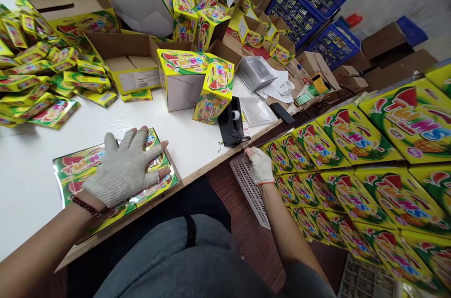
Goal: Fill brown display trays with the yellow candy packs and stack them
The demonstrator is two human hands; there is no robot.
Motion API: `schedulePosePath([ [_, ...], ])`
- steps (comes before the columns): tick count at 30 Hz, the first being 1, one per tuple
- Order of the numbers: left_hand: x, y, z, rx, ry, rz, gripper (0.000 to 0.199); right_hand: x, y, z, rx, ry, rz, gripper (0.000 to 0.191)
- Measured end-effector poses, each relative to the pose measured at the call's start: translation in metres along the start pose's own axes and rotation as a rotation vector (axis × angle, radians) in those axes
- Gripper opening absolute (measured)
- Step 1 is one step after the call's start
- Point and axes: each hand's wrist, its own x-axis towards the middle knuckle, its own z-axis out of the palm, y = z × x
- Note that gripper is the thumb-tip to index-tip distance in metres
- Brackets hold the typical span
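Observation:
My left hand [128, 164], in a pale knitted glove with bare fingertips, lies with fingers spread on a flat, shiny-wrapped pack of yellow-green boxes [82, 160] at the table's front edge. My right hand [259, 165], gloved too, is closed near the table edge, just below a black tape dispenser [230, 131]. Its thumb and finger are pressed together; whatever they hold is too small to make out. A white perforated basket [248, 190] is below and beside it.
Small yellow boxes [52, 67] are heaped at the left. Open cartons [136, 67] and upright boxes [214, 91] line the table's back. Stacked printed boxes [352, 166] form a wall at the right. Clear sleeves [255, 110] lie beyond the dispenser; blue crates [299, 11] stand farther back.

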Motion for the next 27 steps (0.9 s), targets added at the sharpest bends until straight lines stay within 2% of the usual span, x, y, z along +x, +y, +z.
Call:
schedulePosePath([
  [3,0.0,-0.001,0.003,0.028,0.02,0.003,0.056,-0.002,0.011,0.005,-0.069,-0.047,0.046,0.045],
  [6,-0.001,-0.001,0.006,0.001,0.023,-0.026,0.057,-0.005,0.011,-0.004,-0.146,-0.167,0.061,0.042],
  [8,-0.003,0.0,0.007,-0.024,0.009,-0.04,0.059,-0.009,-0.002,-0.011,-0.169,-0.311,0.048,0.043],
  [11,-0.006,0.003,0.006,-0.046,-0.027,-0.061,0.065,-0.01,-0.046,-0.006,-0.111,-0.668,-0.087,0.042],
  [13,-0.007,0.004,0.005,-0.054,-0.056,-0.077,0.067,-0.006,-0.086,0.014,-0.016,-0.947,-0.242,0.041],
  [15,-0.009,0.005,0.005,-0.053,-0.071,-0.085,0.068,0.001,-0.123,0.045,0.07,-1.18,-0.36,0.042],
  [18,-0.012,0.005,0.005,-0.058,-0.067,-0.082,0.078,0.012,-0.155,0.098,0.064,-1.446,-0.456,0.043],
  [21,-0.012,0.004,0.006,-0.091,-0.05,-0.065,0.086,0.024,-0.157,0.137,-0.056,-1.547,-0.465,0.044],
  [23,-0.011,0.004,0.006,-0.108,-0.039,-0.058,0.073,0.029,-0.149,0.15,-0.095,-1.577,-0.448,0.044],
  [27,-0.009,0.005,0.006,-0.108,-0.033,-0.102,0.042,0.034,-0.135,0.159,-0.034,-1.618,-0.387,0.042],
])
